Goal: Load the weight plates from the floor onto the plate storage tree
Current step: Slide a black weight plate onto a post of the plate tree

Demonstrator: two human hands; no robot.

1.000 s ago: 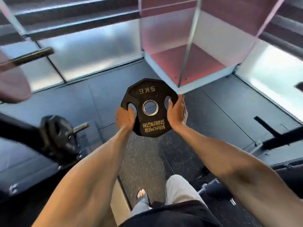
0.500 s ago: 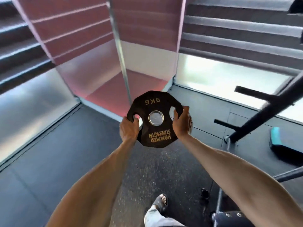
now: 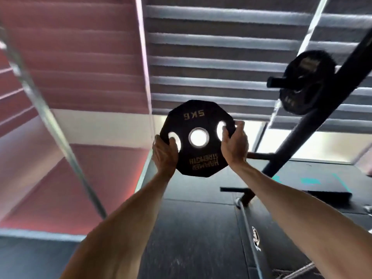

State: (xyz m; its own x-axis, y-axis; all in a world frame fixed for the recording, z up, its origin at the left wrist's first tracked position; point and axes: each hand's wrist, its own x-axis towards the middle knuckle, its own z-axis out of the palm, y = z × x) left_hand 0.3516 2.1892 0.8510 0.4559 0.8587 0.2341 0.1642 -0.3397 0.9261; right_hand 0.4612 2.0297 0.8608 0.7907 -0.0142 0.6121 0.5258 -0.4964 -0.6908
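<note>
I hold a black 5 kg weight plate [image 3: 196,158] upright in front of me, its lettering upside down. My left hand [image 3: 164,156] grips its left edge with the thumb in the left handle slot. My right hand [image 3: 234,144] grips the right edge, thumb through the right slot. To the upper right leans the black post of the plate storage tree [image 3: 314,115], apart from the held plate. A black plate [image 3: 304,83] hangs on one of its pegs, and bare pegs stick out lower down.
The tree's base [image 3: 243,200] stands on the dark rubber floor at right. A slanted metal bar [image 3: 50,121] crosses the left side before a red wall. A dark mat with teal markings [image 3: 314,182] lies behind the tree.
The view has swung right and upward. The plate has risen in both hands. The storage tree and its hung plate have come into view at the upper right.
</note>
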